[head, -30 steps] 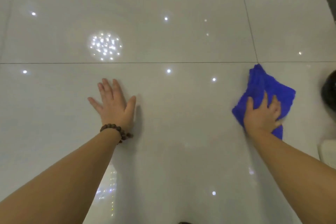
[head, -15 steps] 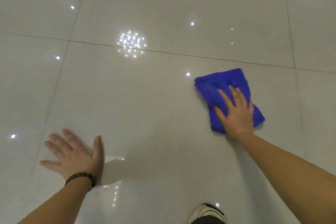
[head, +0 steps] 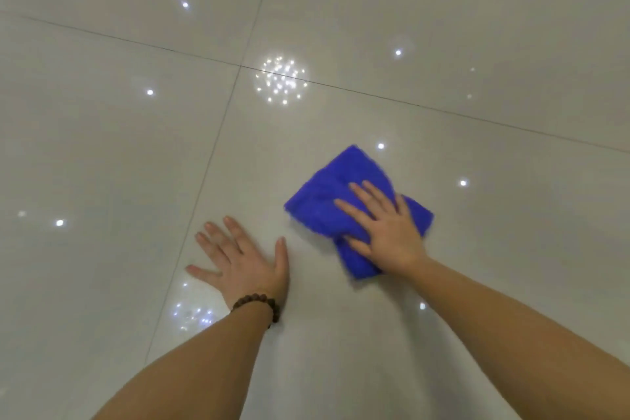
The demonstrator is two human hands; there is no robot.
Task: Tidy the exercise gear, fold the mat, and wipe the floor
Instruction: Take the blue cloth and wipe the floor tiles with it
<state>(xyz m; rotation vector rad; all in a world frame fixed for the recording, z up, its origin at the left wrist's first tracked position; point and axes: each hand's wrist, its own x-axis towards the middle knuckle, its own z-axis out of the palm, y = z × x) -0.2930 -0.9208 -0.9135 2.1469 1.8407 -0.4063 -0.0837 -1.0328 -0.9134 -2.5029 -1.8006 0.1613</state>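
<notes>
Down on the glossy tiled floor (head: 443, 27), the right hand (head: 388, 232) presses a folded blue cloth (head: 327, 194) flat, fingers (head: 354, 211) straight and spread. Just beside it, the left hand (head: 243, 266), wearing a bead bracelet (head: 259, 303), rests palm-down on the tile, fingers splayed wide.

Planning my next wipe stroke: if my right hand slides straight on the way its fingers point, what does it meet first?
Nothing, as far as the picture shows. The right hand presses the cloth, fingers pointing up and left. Only bare floor lies ahead, with a tile seam further on.
</notes>
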